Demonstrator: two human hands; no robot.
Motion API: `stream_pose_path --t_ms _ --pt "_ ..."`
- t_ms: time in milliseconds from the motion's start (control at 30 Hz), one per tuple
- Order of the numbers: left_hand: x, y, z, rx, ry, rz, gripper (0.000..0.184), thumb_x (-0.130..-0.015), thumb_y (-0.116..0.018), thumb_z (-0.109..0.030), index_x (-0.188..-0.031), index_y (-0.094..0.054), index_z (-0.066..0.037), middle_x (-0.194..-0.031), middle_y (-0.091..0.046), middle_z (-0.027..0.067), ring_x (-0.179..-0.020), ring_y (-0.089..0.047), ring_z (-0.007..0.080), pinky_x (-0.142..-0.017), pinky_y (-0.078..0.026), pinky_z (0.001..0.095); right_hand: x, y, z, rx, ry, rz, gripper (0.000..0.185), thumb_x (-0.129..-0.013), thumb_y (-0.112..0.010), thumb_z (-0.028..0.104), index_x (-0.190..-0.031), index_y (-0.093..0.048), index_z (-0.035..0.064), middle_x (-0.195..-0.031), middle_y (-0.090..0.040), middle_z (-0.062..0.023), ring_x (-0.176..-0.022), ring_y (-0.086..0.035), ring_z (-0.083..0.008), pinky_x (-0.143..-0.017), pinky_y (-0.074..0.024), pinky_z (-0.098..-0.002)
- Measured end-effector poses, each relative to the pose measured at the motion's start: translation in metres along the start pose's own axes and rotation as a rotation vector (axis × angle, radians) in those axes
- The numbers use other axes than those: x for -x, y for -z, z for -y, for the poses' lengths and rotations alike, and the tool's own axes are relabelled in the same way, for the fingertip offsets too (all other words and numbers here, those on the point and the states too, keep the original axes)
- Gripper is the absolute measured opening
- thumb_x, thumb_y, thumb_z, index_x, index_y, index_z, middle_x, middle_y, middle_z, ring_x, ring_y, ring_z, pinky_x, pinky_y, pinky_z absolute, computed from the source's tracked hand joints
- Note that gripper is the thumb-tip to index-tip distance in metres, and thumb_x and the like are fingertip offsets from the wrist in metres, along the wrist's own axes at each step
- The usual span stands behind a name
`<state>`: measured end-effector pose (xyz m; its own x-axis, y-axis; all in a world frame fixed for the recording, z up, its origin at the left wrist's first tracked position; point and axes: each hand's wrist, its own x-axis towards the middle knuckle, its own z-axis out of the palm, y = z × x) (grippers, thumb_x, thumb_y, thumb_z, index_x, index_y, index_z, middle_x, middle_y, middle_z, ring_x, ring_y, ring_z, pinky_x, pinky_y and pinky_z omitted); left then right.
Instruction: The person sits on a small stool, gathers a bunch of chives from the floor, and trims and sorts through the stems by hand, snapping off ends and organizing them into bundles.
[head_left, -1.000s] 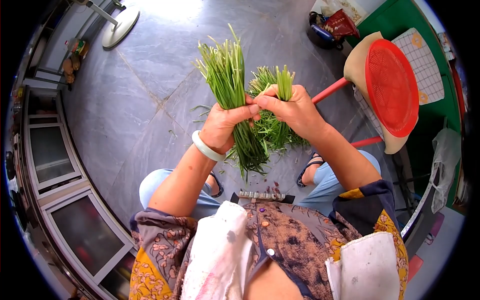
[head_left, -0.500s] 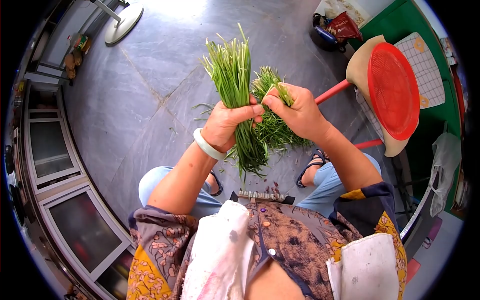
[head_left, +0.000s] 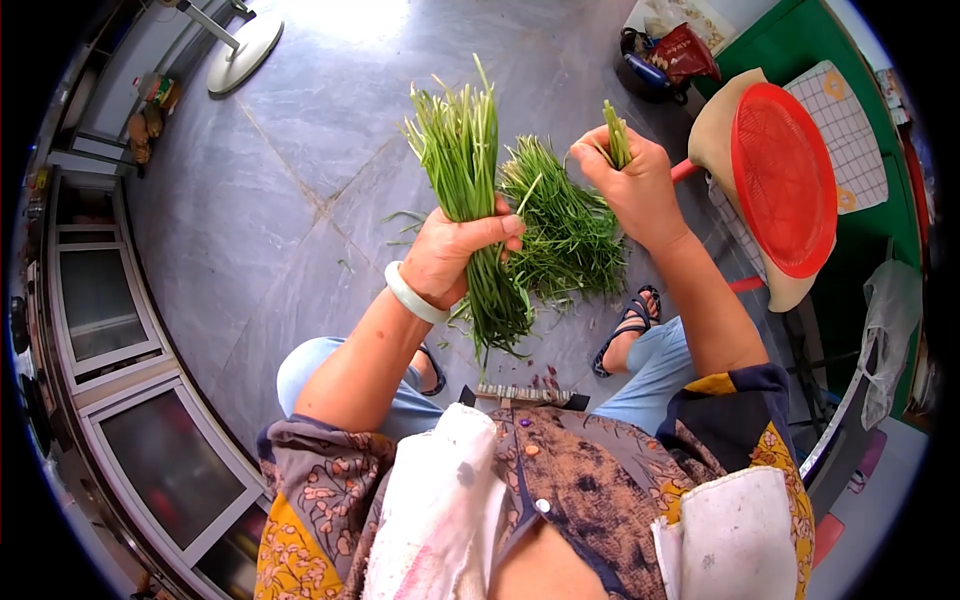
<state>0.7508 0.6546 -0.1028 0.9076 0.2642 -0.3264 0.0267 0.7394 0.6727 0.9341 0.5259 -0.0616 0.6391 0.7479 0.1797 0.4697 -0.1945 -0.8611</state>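
Grey floor (head_left: 300, 130), stalk pile (head_left: 570, 235) lies between left hand (head_left: 440, 252), gripping thick bunch (head_left: 460, 155), long axis fore-aft, and right hand (head_left: 645, 195), pinching thin bundle (head_left: 618, 145)

Long green stalks (head_left: 462, 150) stand bunched upright, pale-tipped, beside a loose floor pile (head_left: 565, 225).

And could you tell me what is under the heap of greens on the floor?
Grey floor shows around the heap of greens; what lies directly beneath is covered. The bunch in the left hand also hides part of its edge.
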Motion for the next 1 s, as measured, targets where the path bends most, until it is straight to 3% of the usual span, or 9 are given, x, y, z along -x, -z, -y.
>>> stream_pose_path --t_ms 167,300,400,533,767,900,1000 --pt "-0.001 0.000 0.000 0.000 -0.010 -0.019 0.019 -0.083 -0.069 -0.006 -0.099 -0.059 -0.007 -0.082 -0.062 0.0033 -0.074 -0.060 0.0149 -0.064 -0.046 0.0277 0.009 -0.004 0.010 -0.182 -0.107 0.322 0.010 -0.085 -0.064 0.010 -0.080 -0.062 0.0019 -0.065 -0.050 0.0065 -0.062 -0.042 -0.0024 -0.055 -0.0372 -0.0227" --pt "-0.002 0.000 0.003 -0.001 -0.013 -0.027 0.019 -0.083 -0.069 -0.006 -0.098 -0.059 -0.007 -0.083 -0.062 0.0026 -0.074 -0.059 0.0145 -0.064 -0.046 0.0279 0.018 -0.021 0.009 -0.364 -0.180 0.371 0.011 -0.086 -0.065 0.010 -0.079 -0.064 0.0017 -0.065 -0.052 0.0052 -0.062 -0.045 -0.0027 -0.056 -0.0378 -0.0221" --pt "-0.003 -0.003 0.002 0.001 -0.001 -0.009 0.018 -0.083 -0.069 -0.006 -0.097 -0.059 -0.006 -0.084 -0.062 0.0021 -0.074 -0.059 0.0143 -0.064 -0.046 0.0279 0.025 -0.035 0.020 -0.671 -0.217 0.364 0.007 -0.085 -0.064 0.008 -0.081 -0.066 0.0027 -0.067 -0.057 0.0029 -0.061 -0.050 -0.0042 -0.055 -0.0389 -0.0207" --pt "-0.003 -0.004 0.003 -0.003 -0.010 0.016 0.017 -0.082 -0.069 -0.005 -0.096 -0.059 -0.006 -0.084 -0.061 0.0024 -0.074 -0.059 0.0145 -0.064 -0.047 0.0277 0.024 -0.026 0.019 -0.635 -0.453 0.370 0.011 -0.088 -0.058 0.008 -0.085 -0.066 0.0013 -0.071 -0.060 -0.0009 -0.055 -0.046 -0.0032 -0.048 -0.0344 -0.0204" --pt "-0.001 -0.003 0.005 -0.038 -0.001 0.005 0.019 -0.080 -0.070 -0.002 -0.096 -0.058 -0.006 -0.081 -0.061 0.0033 -0.071 -0.059 0.0150 -0.064 -0.047 0.0281 -0.001 -0.005 0.013 -0.738 -0.397 0.097 0.021 -0.090 -0.063 0.023 -0.083 -0.066 0.0034 -0.071 -0.058 0.0005 -0.051 -0.041 -0.0027 -0.043 -0.0279 -0.0192" --pt "-0.002 -0.002 0.005 -0.011 -0.008 -0.043 0.020 -0.080 -0.070 -0.002 -0.096 -0.058 -0.006 -0.080 -0.061 0.0029 -0.072 -0.059 0.0147 -0.064 -0.047 0.0278 0.007 -0.005 0.014 -0.532 -0.427 0.213 0.019 -0.089 -0.064 0.018 -0.078 -0.066 0.0032 -0.064 -0.054 0.0039 -0.055 -0.042 -0.0025 -0.047 -0.0313 -0.0211" --pt "-0.002 -0.005 0.004 -0.032 -0.021 -0.061 0.021 -0.080 -0.070 -0.002 -0.097 -0.058 -0.006 -0.081 -0.061 0.0023 -0.073 -0.060 0.0140 -0.064 -0.047 0.0276 0.014 -0.013 0.023 -0.407 -0.294 0.345 0.018 -0.086 -0.066 0.017 -0.077 -0.066 0.0018 -0.066 -0.052 0.0058 -0.060 -0.042 -0.0023 -0.052 -0.0330 -0.0225"
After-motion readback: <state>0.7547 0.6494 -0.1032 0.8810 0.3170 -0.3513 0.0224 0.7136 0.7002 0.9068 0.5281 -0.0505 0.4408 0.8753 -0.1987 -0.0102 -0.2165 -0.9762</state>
